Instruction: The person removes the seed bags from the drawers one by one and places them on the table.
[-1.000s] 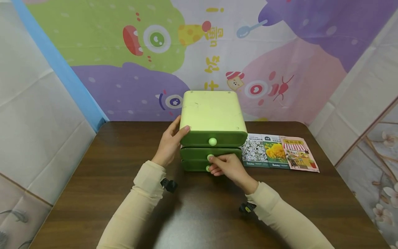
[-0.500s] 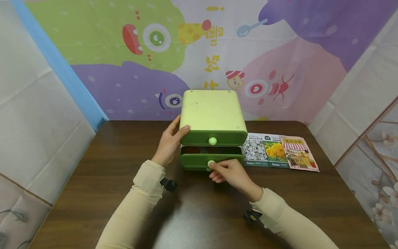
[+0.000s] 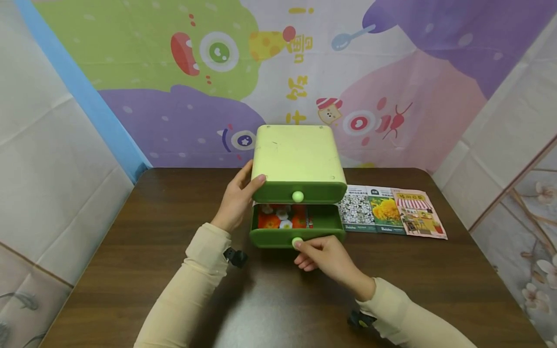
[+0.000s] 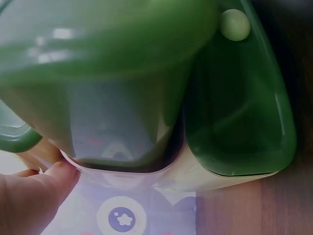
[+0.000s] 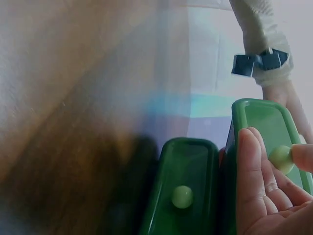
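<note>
A small three-drawer cabinet (image 3: pixel 298 152) has a pale yellow-green shell and dark green drawers. Its middle drawer (image 3: pixel 270 239) is pulled partway out, baring a packet (image 3: pixel 283 216) printed with red and white pictures. Thumb and finger of my right hand (image 3: pixel 332 258) pinch that drawer's round knob (image 3: pixel 297 242); its other fingers lie beneath. My left hand (image 3: pixel 237 198) holds the cabinet's left side, thumb on the front corner. Above, the top drawer (image 3: pixel 270 193) is closed. In the right wrist view, the bottom drawer (image 5: pixel 195 161) is closed too.
Two flower seed packets (image 3: pixel 358 208) (image 3: pixel 385 212) and a pink packet (image 3: pixel 419 215) with a shop picture lie side by side, right of the cabinet. A brown wooden table (image 3: pixel 174 203) carries everything. A cartoon-print cloth (image 3: pixel 183 121) hangs behind.
My right hand has drawn the middle drawer toward me by its knob, bringing the red and white packet inside into sight. My left hand keeps its place on the cabinet.
</note>
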`<state>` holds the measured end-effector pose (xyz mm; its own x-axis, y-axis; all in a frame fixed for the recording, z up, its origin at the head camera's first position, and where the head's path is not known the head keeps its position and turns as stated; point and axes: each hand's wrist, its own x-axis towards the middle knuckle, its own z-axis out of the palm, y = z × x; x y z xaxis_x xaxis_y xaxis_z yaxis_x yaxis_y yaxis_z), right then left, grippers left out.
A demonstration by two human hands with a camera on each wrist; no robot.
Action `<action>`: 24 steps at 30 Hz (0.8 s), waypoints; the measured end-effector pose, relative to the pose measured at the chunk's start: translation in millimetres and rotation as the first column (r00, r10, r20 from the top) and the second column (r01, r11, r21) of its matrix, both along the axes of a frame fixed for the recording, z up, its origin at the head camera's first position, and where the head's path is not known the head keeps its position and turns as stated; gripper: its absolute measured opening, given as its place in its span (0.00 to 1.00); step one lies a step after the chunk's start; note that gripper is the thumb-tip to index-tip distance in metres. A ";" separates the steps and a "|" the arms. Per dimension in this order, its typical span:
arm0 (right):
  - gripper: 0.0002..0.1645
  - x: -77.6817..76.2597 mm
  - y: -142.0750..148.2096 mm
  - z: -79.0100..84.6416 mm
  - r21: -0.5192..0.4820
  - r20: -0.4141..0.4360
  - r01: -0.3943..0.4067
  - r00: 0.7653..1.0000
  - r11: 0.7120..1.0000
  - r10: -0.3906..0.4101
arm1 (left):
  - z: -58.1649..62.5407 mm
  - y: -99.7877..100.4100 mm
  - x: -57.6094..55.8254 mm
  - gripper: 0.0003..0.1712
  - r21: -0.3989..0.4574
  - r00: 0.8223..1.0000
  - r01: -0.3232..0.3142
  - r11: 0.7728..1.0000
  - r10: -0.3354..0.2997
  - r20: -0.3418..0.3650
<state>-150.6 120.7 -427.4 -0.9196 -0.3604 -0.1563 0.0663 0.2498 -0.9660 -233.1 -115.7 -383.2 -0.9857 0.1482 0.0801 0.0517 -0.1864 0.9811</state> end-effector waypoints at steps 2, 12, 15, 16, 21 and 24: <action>0.27 4.8 0.8 0.2 -0.003 0.002 -0.007 1.000 1.000 0.007 | 0.1 0.1 -0.1 0.41 -0.001 1.000 0.002 1.000 -0.002 -0.002; 0.26 25.5 4.6 -4.6 -0.010 -0.002 -0.036 0.999 0.999 0.036 | -0.1 -0.1 0.4 0.40 -0.022 1.000 -0.005 1.000 0.005 -0.004; 0.26 30.3 6.1 -6.6 -0.016 0.007 -0.047 0.999 0.999 0.048 | -0.2 0.0 0.4 0.41 -0.026 1.000 -0.004 1.000 0.004 -0.005; 0.26 31.9 6.3 -7.3 -0.016 0.010 -0.053 0.999 0.998 0.053 | -0.2 -0.1 0.5 0.41 -0.029 1.000 -0.004 1.000 0.004 -0.006; 0.25 39.2 6.9 -9.9 -0.008 0.016 -0.066 0.998 0.998 0.066 | -0.6 -0.2 0.5 0.40 -0.038 1.000 -0.002 0.999 0.002 -0.016; 0.25 43.3 7.5 -11.0 -0.008 0.018 -0.074 0.997 0.997 0.074 | -1.2 -0.2 0.4 0.40 -0.040 1.000 -0.004 0.999 0.003 -0.018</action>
